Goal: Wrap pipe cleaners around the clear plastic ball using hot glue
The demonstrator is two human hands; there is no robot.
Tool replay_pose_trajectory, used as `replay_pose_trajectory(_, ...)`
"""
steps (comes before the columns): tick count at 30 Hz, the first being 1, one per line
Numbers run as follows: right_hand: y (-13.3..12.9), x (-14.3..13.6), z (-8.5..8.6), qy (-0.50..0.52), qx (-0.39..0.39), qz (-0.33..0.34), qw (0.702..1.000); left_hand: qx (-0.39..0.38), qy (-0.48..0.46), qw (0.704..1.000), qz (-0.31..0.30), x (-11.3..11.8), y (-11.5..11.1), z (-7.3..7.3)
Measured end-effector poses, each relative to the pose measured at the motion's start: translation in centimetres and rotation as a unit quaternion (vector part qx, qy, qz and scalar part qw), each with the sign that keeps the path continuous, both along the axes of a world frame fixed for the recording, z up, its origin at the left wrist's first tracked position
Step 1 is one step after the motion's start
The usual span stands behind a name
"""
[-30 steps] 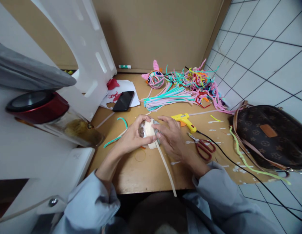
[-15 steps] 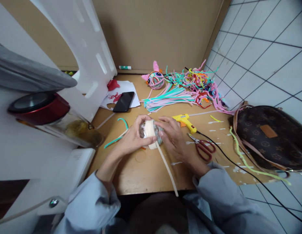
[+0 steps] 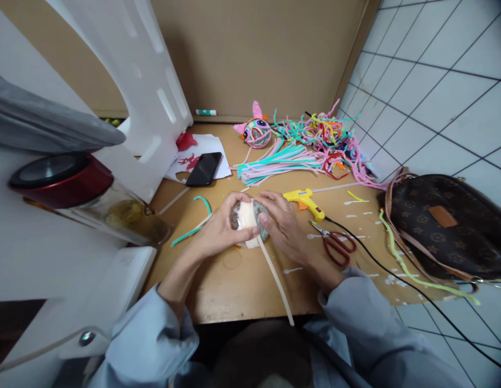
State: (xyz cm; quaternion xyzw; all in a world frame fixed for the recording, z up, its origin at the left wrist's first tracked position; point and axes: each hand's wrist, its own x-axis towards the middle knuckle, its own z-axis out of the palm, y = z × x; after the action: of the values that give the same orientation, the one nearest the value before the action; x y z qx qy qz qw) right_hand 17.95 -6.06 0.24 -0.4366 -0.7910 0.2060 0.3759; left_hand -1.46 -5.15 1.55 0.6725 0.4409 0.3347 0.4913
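"over the surface, what's changed with the wrapped bundle?"

"the right hand has drawn in, fingers and thumb curled round its grey end; the left hand still grips the other."

"meaning?"

"steadier from both sides, probably, though fingers hide the contact. the pale strip trails loose below."

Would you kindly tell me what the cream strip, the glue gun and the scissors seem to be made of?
Cream strip: perhaps fabric-covered wire, matte, judging by its soft-looking edges and gentle curve; any core is hidden.
Glue gun: probably moulded plastic, smooth, from its even yellow colour.
Scissors: likely metal blades, silvery; the dark red handles could be plastic or coated metal.
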Motion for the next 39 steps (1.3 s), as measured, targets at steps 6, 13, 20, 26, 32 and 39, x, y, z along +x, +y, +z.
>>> replay_pose_trajectory(6,-0.1,-0.1,0.2,0.002,-0.012,0.015,1.000,0.018,-0.003,1.000,-0.006,-0.1,0.2,-0.5)
replay_pose_trajectory(13,0.4,-0.2,-0.2,0.022,-0.009,0.008,1.000,0.056,0.027,0.998,0.015,-0.1,0.3,-0.4)
replay_pose_trajectory(20,0.6,-0.1,-0.2,0.025,-0.021,0.022,0.999,0.055,0.034,0.998,0.004,0.0,0.2,-0.2)
replay_pose_trajectory(26,0.9,-0.2,-0.4,0.030,-0.044,0.023,0.998,0.050,0.031,0.998,-0.001,-0.2,0.3,-0.4)
replay_pose_trajectory(32,1.7,-0.2,-1.2,0.047,-0.049,0.032,0.997,0.025,0.010,1.000,-0.014,-0.3,0.3,-0.5)
replay_pose_trajectory(39,1.9,0.0,-1.1,0.066,-0.070,0.043,0.994,0.029,0.006,1.000,-0.010,-0.2,0.2,-0.4)
